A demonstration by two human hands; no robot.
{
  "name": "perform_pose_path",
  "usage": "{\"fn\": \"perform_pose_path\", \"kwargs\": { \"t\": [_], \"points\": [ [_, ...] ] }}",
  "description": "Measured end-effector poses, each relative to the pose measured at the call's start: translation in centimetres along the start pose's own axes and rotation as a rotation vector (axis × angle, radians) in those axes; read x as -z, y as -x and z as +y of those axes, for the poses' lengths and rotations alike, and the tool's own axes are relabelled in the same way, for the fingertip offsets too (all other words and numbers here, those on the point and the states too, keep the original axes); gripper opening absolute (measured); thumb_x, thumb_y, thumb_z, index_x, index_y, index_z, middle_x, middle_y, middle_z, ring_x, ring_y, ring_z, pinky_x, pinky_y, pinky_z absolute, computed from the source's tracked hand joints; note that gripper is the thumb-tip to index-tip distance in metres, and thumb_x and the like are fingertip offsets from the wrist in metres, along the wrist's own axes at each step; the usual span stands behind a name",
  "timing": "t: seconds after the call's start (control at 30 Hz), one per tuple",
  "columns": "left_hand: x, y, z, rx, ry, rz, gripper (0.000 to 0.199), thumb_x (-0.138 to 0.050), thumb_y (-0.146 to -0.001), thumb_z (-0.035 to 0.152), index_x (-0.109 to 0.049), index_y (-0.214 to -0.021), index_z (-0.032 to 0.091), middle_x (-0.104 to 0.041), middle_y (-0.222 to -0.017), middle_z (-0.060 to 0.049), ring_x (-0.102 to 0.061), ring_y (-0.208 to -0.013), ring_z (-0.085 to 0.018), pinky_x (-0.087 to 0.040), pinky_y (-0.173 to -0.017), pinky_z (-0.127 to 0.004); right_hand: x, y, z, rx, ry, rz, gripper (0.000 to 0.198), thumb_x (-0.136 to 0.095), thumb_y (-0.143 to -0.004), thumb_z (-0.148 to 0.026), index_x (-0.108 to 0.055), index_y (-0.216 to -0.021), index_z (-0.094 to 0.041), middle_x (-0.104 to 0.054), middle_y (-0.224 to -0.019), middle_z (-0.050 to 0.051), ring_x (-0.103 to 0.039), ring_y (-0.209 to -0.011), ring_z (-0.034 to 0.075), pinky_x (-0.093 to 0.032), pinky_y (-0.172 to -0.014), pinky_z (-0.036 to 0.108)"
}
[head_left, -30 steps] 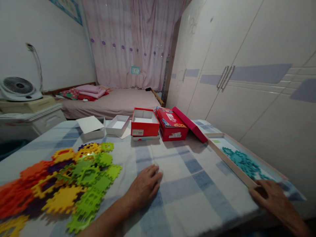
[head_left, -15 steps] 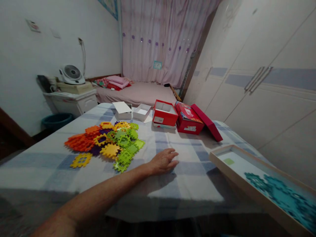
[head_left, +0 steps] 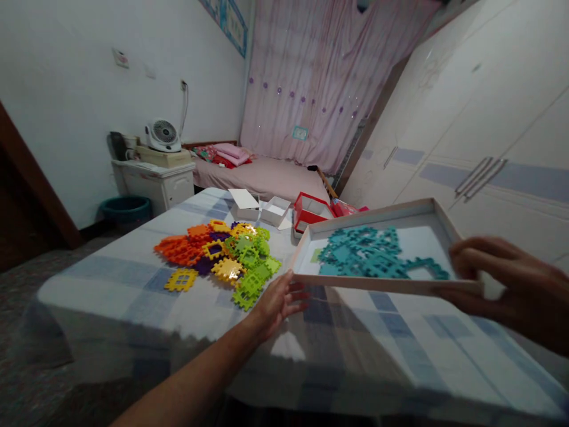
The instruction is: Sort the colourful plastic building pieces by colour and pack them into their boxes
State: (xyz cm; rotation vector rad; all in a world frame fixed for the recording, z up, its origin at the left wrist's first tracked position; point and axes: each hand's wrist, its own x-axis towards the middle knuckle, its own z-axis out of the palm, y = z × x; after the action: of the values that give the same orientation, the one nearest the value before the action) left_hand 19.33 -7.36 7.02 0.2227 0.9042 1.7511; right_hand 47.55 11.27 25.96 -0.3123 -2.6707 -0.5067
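My right hand (head_left: 507, 284) grips the right end of a shallow cardboard box (head_left: 368, 286), thumb and fingers closed on its near corner. Inside the box lies a heap of teal interlocking plastic pieces (head_left: 364, 252) on a white bottom, with a small light-green patch at the left. The box is held tilted above the table. My left hand (head_left: 278, 305) is at the box's near left corner, fingers spread below its edge; whether it bears weight cannot be told. Left of that hand lies a pile of green pieces (head_left: 253, 284), yellow pieces (head_left: 229, 270), orange pieces (head_left: 178, 250) and purple pieces (head_left: 204, 265).
A checked cloth covers the table (head_left: 115, 279). At its far side stand small white boxes (head_left: 275, 207) and a red box (head_left: 302, 213), with another red box partly hidden behind the cardboard box. A bed (head_left: 267, 177) is beyond, wardrobes (head_left: 498, 201) at the right.
The cardboard box has come leftward and up from the lower right, over the table. My right hand has come into view holding it. My left hand now meets its corner. The view has shifted.
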Motion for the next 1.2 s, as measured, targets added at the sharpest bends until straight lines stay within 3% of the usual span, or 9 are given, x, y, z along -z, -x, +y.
{"fn": "perform_pose_path", "kwargs": {
  "t": [0.07, 0.17, 0.3, 0.53, 0.67, 0.8, 0.9, 1.07, 1.2],
  "points": [
    [0.5, -0.2, 0.5, -0.006, 0.081, 0.038, 0.022, -0.051, -0.092, 0.033, -0.059, -0.095, 0.013, -0.068, -0.085, -0.01, -0.069, -0.075, -0.018, -0.057, -0.072, -0.033, 1.7, -7.2, -2.5, 0.216, -0.052, 0.006, 0.029, -0.062, -0.083, -0.052, -0.049, -0.077, -0.026, -0.056, -0.082, 0.005, -0.055, -0.078, 0.019, -0.045, -0.063, 0.031],
    [1.1, -0.7, 0.9, 0.007, 0.196, 0.073, 0.022, -0.046, -0.094, 0.028, -0.059, -0.086, 0.011, -0.069, -0.075, -0.01, -0.069, -0.069, -0.017, -0.057, -0.067, -0.03, 2.8, -13.9, -5.0, 0.381, -0.021, -0.084, 0.031, -0.06, -0.084, -0.052, -0.049, -0.077, -0.023, -0.054, -0.08, 0.003, -0.05, -0.077, 0.018, -0.04, -0.065, 0.029],
    [1.8, -1.2, 0.9, 0.036, 0.285, 0.111, 0.026, -0.045, -0.094, 0.025, -0.06, -0.079, 0.01, -0.069, -0.067, -0.01, -0.069, -0.063, -0.015, -0.056, -0.066, -0.027, 2.4, -18.6, -7.0, 0.492, 0.068, -0.153, 0.036, -0.057, -0.086, -0.055, -0.052, -0.076, -0.02, -0.054, -0.08, 0.002, -0.047, -0.076, 0.015, -0.036, -0.067, 0.028],
    [1.9, -2.5, 1.7, -0.017, 0.35, 0.049, 0.022, -0.048, -0.091, 0.024, -0.061, -0.079, 0.011, -0.07, -0.076, -0.009, -0.068, -0.072, -0.015, -0.055, -0.073, -0.027, 3.6, -25.4, -11.8, 0.57, 0.174, -0.036, 0.067, -0.034, -0.08, -0.072, -0.058, -0.07, -0.01, -0.049, -0.076, -0.004, -0.045, -0.081, 0.009, -0.032, -0.07, 0.026],
    [1.6, -3.4, 2.3, -0.078, 0.4, 0.033, 0.013, -0.051, -0.088, 0.025, -0.059, -0.083, 0.016, -0.067, -0.087, -0.007, -0.066, -0.08, -0.014, -0.053, -0.074, -0.026, 4.5, -27.7, -14.1, 0.596, 0.287, -0.035, 0.076, -0.028, -0.074, -0.075, -0.059, -0.068, -0.006, -0.049, -0.074, -0.006, -0.052, -0.091, 0.01, -0.032, -0.072, 0.027],
    [1.4, -3.8, 2.3, 0.001, 0.415, 0.044, 0.014, -0.048, -0.086, 0.026, -0.05, -0.074, 0.018, -0.062, -0.088, -0.007, -0.065, -0.077, -0.015, -0.052, -0.071, -0.028, 4.1, -28.6, -16.6, 0.617, 0.364, -0.18, 0.079, -0.019, -0.083, -0.065, -0.06, -0.063, -0.001, -0.054, -0.073, -0.005, -0.058, -0.096, 0.01, -0.036, -0.072, 0.023],
    [1.5, -3.8, 2.6, 0.03, 0.426, -0.01, 0.017, -0.048, -0.083, 0.032, -0.048, -0.072, 0.018, -0.063, -0.094, -0.01, -0.066, -0.082, -0.019, -0.052, -0.07, -0.031, 4.4, -28.7, -17.6, 0.633, 0.427, -0.175, 0.086, -0.009, -0.081, -0.064, -0.061, -0.064, 0.002, -0.055, -0.073, -0.005, -0.058, -0.098, 0.011, -0.037, -0.07, 0.022],
    [1.9, -4.5, 3.7, -0.008, 0.458, -0.114, 0.026, -0.049, -0.083, 0.042, -0.054, -0.075, 0.017, -0.065, -0.1, -0.012, -0.066, -0.091, -0.023, -0.053, -0.075, -0.036, 3.4, -29.3, -13.9, 0.532, 0.429, -0.071, 0.09, 0.001, -0.082, -0.06, -0.063, -0.062, 0.001, -0.062, -0.08, -0.003, -0.059, -0.098, 0.011, -0.034, -0.064, 0.019],
    [1.2, -5.6, 3.4, 0.079, 0.425, -0.146, 0.021, -0.049, -0.084, 0.031, -0.06, -0.082, 0.013, -0.068, -0.082, -0.011, -0.067, -0.076, -0.019, -0.053, -0.067, -0.029, 1.5, -28.6, -11.8, 0.42, 0.348, -0.019, 0.087, -0.004, -0.086, -0.061, -0.064, -0.06, -0.003, -0.063, -0.083, -0.001, -0.059, -0.099, 0.012, -0.036, -0.065, 0.019]
  ]
}}
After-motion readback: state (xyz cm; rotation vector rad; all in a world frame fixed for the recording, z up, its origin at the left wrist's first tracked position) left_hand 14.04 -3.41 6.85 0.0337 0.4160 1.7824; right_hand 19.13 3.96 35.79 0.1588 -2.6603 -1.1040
